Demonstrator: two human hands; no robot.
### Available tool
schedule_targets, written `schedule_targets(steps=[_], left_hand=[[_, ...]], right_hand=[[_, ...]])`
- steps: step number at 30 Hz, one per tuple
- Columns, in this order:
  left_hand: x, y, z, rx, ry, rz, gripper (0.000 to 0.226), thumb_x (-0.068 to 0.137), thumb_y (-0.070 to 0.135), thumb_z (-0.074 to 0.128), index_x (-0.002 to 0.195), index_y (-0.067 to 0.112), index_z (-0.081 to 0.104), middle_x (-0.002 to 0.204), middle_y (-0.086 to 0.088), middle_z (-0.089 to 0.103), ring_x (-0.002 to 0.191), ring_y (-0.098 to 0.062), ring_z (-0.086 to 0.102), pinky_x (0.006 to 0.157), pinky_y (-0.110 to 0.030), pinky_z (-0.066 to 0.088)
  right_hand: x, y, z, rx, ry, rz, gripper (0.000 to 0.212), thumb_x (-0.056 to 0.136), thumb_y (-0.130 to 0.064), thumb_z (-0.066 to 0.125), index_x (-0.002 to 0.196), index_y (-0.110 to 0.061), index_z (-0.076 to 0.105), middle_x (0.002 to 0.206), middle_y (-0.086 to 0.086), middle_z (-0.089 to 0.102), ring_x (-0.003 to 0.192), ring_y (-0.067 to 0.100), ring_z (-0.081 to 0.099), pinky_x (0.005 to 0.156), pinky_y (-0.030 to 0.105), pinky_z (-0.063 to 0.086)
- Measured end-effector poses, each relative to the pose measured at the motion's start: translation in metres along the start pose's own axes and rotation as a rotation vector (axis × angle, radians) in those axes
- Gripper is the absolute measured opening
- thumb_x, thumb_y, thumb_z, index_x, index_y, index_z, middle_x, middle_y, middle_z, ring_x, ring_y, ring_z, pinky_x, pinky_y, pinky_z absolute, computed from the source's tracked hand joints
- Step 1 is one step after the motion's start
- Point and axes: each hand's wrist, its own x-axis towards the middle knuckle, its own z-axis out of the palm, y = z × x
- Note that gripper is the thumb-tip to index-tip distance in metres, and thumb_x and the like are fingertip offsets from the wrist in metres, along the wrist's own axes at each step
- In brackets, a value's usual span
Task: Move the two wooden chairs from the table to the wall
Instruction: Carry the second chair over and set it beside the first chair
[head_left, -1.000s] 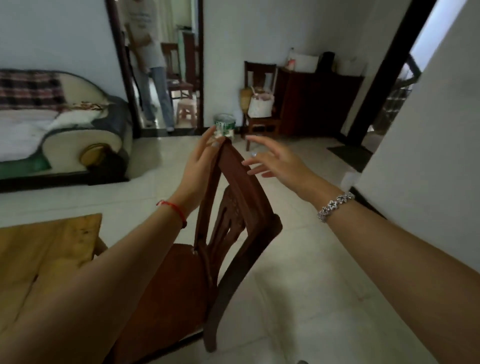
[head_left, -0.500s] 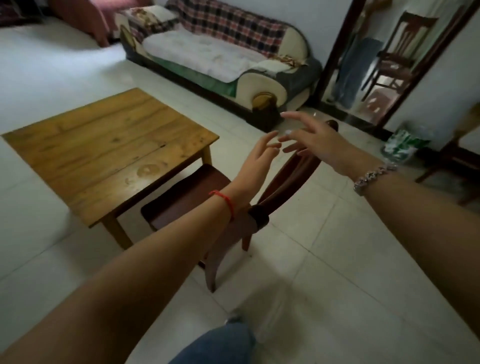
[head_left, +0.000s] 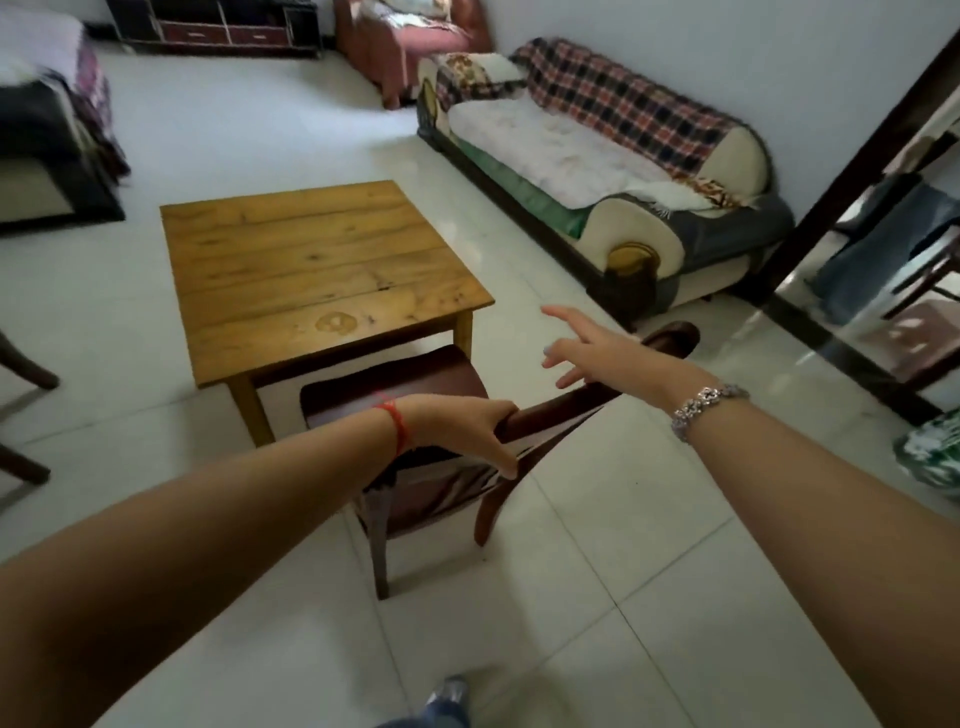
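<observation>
While the dark wooden chair (head_left: 415, 384) stands with its seat tucked partly under the near corner of the wooden table (head_left: 311, 270), its top rail runs beneath both hands; the left hand (head_left: 467, 428), arm stretched forward, curls its fingers over the rail's near end, gripping it, and the right hand (head_left: 597, 353) hovers above the far end, fingers spread, seemingly not yet closed on it

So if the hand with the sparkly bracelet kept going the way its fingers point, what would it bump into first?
Probably the table. The right hand is open above the chair's top rail, fingers pointing left and away, toward the table's near corner. It may be higher than the tabletop, though; depth is unclear from one view.
</observation>
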Motion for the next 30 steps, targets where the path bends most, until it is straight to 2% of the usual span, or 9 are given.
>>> schedule_targets(steps=[4, 7, 10, 12, 15, 18, 20, 24, 30], left_hand=[[0.000, 0.007, 0.008, 0.157, 0.217, -0.169, 0.035, 0.077, 0.017, 0.064, 0.110, 0.013, 0.056, 0.078, 0.004, 0.050, 0.082, -0.017, 0.051, 0.072, -0.026, 0.041], [0.001, 0.011, 0.015, 0.145, 0.318, -0.267, 0.024, 0.075, 0.013, 0.061, 0.100, 0.014, 0.060, 0.071, 0.002, 0.051, 0.075, -0.016, 0.052, 0.067, -0.026, 0.045], [-0.004, 0.010, 0.021, 0.150, 0.409, -0.293, 0.026, 0.075, 0.020, 0.062, 0.101, 0.014, 0.061, 0.081, -0.001, 0.059, 0.077, -0.017, 0.057, 0.064, -0.026, 0.047], [-0.007, 0.011, 0.016, 0.178, 0.401, -0.267, 0.031, 0.076, 0.024, 0.064, 0.106, 0.015, 0.062, 0.093, -0.005, 0.064, 0.085, -0.020, 0.061, 0.073, -0.031, 0.053], [-0.012, 0.013, 0.012, 0.168, 0.303, -0.277, 0.038, 0.078, 0.018, 0.066, 0.115, 0.014, 0.057, 0.101, -0.005, 0.059, 0.096, -0.022, 0.057, 0.087, -0.035, 0.050], [-0.016, 0.010, 0.010, 0.152, 0.289, -0.283, 0.043, 0.077, 0.010, 0.065, 0.119, 0.014, 0.054, 0.098, -0.002, 0.054, 0.093, -0.021, 0.053, 0.082, -0.033, 0.046], [-0.018, 0.007, 0.013, 0.137, 0.294, -0.287, 0.043, 0.076, 0.007, 0.064, 0.117, 0.015, 0.056, 0.095, -0.001, 0.054, 0.091, -0.020, 0.053, 0.078, -0.031, 0.045], [-0.027, -0.007, 0.017, 0.147, 0.321, -0.307, 0.038, 0.074, 0.003, 0.063, 0.110, 0.017, 0.058, 0.077, 0.008, 0.049, 0.083, -0.017, 0.051, 0.065, -0.024, 0.039], [-0.081, -0.044, 0.006, 0.200, 0.298, -0.335, 0.034, 0.078, 0.002, 0.060, 0.108, 0.017, 0.058, 0.081, 0.003, 0.052, 0.082, -0.018, 0.051, 0.071, -0.029, 0.040]], right_hand=[[0.016, 0.012, -0.003, -0.134, -0.336, 0.009, 0.070, 0.085, -0.034, 0.052, 0.140, -0.043, 0.011, 0.128, 0.005, 0.050, 0.115, 0.018, 0.049, 0.097, 0.034, 0.029], [0.025, 0.012, 0.002, -0.331, -0.575, -0.015, 0.080, 0.078, -0.028, 0.065, 0.141, -0.035, 0.016, 0.118, -0.004, 0.056, 0.108, 0.015, 0.051, 0.095, 0.030, 0.035], [0.033, 0.016, 0.019, -0.660, -0.507, -0.211, 0.047, 0.074, -0.028, 0.069, 0.117, -0.028, 0.052, 0.102, -0.004, 0.061, 0.093, 0.015, 0.054, 0.083, 0.028, 0.041], [0.033, 0.018, 0.024, -0.713, -0.417, -0.312, 0.029, 0.075, -0.028, 0.067, 0.103, -0.027, 0.061, 0.088, -0.006, 0.062, 0.082, 0.013, 0.055, 0.076, 0.026, 0.042], [0.032, 0.017, 0.025, -0.721, -0.367, -0.433, 0.011, 0.077, -0.028, 0.065, 0.078, -0.035, 0.057, 0.070, -0.014, 0.056, 0.072, 0.011, 0.054, 0.070, 0.025, 0.044], [0.026, 0.008, 0.027, -0.741, -0.347, -0.541, 0.033, 0.080, -0.024, 0.064, 0.063, -0.042, 0.042, 0.064, -0.016, 0.050, 0.066, 0.009, 0.052, 0.063, 0.019, 0.040], [0.020, 0.006, 0.031, -0.741, -0.329, -0.586, 0.036, 0.081, -0.022, 0.063, 0.062, -0.043, 0.040, 0.062, -0.017, 0.049, 0.062, 0.006, 0.051, 0.059, 0.017, 0.037], [0.017, -0.004, 0.041, -0.772, -0.338, -0.592, 0.006, 0.082, -0.025, 0.061, 0.084, -0.030, 0.058, 0.073, -0.010, 0.057, 0.069, 0.009, 0.054, 0.069, 0.019, 0.046], [0.012, -0.051, 0.082, -0.753, -0.305, -0.656, 0.019, 0.081, -0.027, 0.062, 0.099, -0.024, 0.062, 0.077, -0.008, 0.056, 0.064, 0.004, 0.048, 0.053, 0.013, 0.032]])
